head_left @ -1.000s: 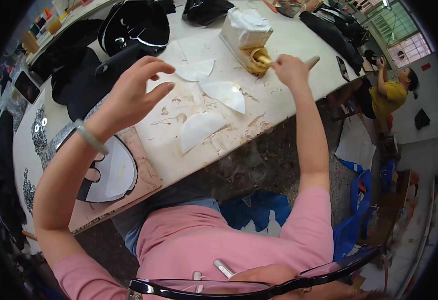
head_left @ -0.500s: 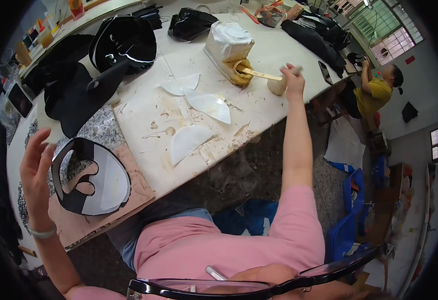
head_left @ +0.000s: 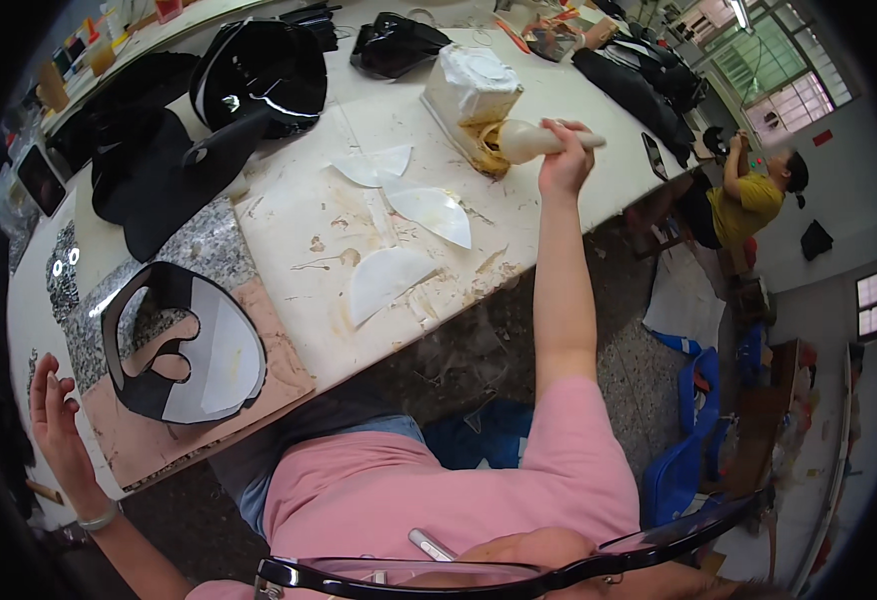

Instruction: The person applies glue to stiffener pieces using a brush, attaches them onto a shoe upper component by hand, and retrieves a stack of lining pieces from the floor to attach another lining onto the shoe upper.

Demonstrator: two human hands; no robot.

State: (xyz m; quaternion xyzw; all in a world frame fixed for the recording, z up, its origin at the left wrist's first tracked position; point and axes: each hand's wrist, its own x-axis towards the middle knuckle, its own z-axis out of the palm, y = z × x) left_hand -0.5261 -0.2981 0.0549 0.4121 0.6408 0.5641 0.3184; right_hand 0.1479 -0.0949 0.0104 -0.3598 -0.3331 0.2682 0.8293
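A pale club-shaped tool is grasped in the right hand, its wide end held at the mouth of a yellow-stained pot; whether the two touch cannot be told. The left hand is kept loosely spread and empty near a pinkish board, where a black-and-white cut piece is laid. Any print on the bottles is too small to be read.
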